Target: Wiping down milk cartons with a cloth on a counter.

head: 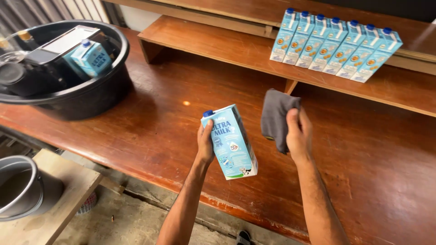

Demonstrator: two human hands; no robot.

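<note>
Step in hand, as judged: wiping down a milk carton with a cloth, one unit of a batch. Left hand grasps the light-blue carton from its left side, thumb across the front panel, holding it tilted in the air above the front edge of the wooden bench, blue cap up and away.

Right hand is clenched on a grey cloth, raised just right of the carton and not touching it.

Both forearms extend forward from below, wrists roughly level.

Next move likely calls for bringing cloth to a carton face while the left grip steadies or turns it.

Row of matching cartons stands on the raised shelf. One more carton lies in the black tub, far left.
</note>
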